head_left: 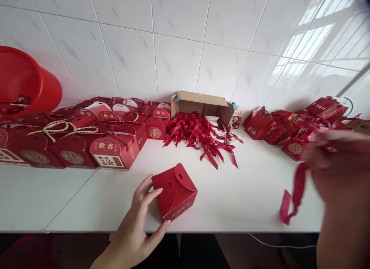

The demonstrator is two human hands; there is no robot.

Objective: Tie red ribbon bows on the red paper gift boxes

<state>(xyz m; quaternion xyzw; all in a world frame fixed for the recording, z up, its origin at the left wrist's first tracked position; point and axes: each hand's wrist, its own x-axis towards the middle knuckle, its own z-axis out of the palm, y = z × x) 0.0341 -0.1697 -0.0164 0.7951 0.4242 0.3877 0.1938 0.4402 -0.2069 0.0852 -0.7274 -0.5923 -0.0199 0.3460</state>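
Note:
Near the table's front edge sits a small red gift box, its flaps folded over the top and slots showing in them. My left hand grips this box from the left, thumb at the front corner and fingers along its left side and top. On the right, my right hand is raised above the table and blurred by motion. A red ribbon hangs from its closed fingers, well apart from the box.
Red boxes with cords stand in rows at left, below a tipped red bucket. Against the tiled wall, a cardboard box lies behind a heap of red ribbons. More red boxes are piled at right.

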